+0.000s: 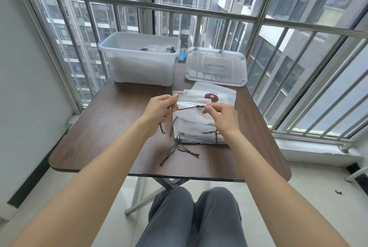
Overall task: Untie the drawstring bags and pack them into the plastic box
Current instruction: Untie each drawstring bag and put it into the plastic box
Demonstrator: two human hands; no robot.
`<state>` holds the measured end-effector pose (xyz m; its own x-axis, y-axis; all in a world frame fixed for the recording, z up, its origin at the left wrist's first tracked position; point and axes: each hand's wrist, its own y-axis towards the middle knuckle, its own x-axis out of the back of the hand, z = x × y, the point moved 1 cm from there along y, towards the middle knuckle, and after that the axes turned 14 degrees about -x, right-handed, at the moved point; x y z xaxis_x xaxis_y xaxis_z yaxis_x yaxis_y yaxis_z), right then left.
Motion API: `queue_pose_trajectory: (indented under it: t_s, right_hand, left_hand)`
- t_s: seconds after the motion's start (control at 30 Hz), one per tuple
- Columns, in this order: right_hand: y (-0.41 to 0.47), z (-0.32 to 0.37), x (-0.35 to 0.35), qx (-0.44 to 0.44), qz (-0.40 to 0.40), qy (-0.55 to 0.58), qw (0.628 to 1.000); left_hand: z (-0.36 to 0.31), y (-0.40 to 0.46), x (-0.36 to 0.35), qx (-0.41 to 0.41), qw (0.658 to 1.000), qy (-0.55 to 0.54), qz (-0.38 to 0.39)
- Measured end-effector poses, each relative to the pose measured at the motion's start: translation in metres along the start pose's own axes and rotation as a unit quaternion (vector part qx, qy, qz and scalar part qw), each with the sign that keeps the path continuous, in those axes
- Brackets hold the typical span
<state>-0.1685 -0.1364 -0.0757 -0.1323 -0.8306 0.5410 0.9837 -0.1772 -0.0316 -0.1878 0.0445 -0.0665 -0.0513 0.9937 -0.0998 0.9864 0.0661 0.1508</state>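
Loose brown cords (180, 150): trailing off the near edge of the stack of white drawstring bags (199, 129) on the brown folding table (103, 131).

Left hand (159, 113): pinching the taut brown drawstring (188, 108) between thumb and fingertip, its tail hanging below.

Right hand (221, 116): pinching at the knot (199, 106) of the raised top bag.

Step, judged: untying is underway; next, working the knot loose.

Plastic box (139, 57): standing open at the far left, bags lying inside, count unclear. Lid (216, 65): lying beside it.
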Motion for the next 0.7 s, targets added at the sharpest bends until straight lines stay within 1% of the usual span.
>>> queue_pose_trajectory:
  t_s: [0.07,0.23,0.37,0.43,0.5,0.57,0.63,0.7]
  right_hand:
    - [0.001,0.002,-0.003,-0.004,-0.014,-0.018,1.0]
    - [0.004,0.004,-0.005,0.023,-0.074,-0.06,0.995]
    - [0.004,0.0,-0.007,0.007,-0.089,-0.068,0.994]
    - [0.003,0.001,-0.005,-0.006,-0.087,-0.054,0.995]
    - [0.001,0.006,0.002,-0.026,-0.067,-0.025,0.997]
    - [-0.002,0.012,0.006,-0.039,-0.03,0.021,0.999]
    - [-0.004,0.017,0.007,-0.051,0.011,0.09,0.995]
    - [-0.005,0.021,0.006,-0.066,0.069,0.176,0.98]
  left_hand:
    - [-0.001,0.002,0.002,-0.002,1.0,0.016,-0.007]
    - [-0.004,0.009,0.008,-0.013,0.999,0.027,-0.023]
    - [0.001,0.008,0.011,-0.02,0.999,0.027,-0.038]
    - [0.003,0.007,0.011,-0.03,0.998,0.038,-0.038]
    - [0.004,0.005,0.01,-0.042,0.998,0.04,-0.024]
    - [0.001,0.003,0.006,-0.051,0.998,0.039,0.001]
    - [-0.001,0.003,-0.001,-0.053,0.997,0.05,0.028]
    - [-0.003,0.003,-0.009,-0.056,0.995,0.057,0.051]
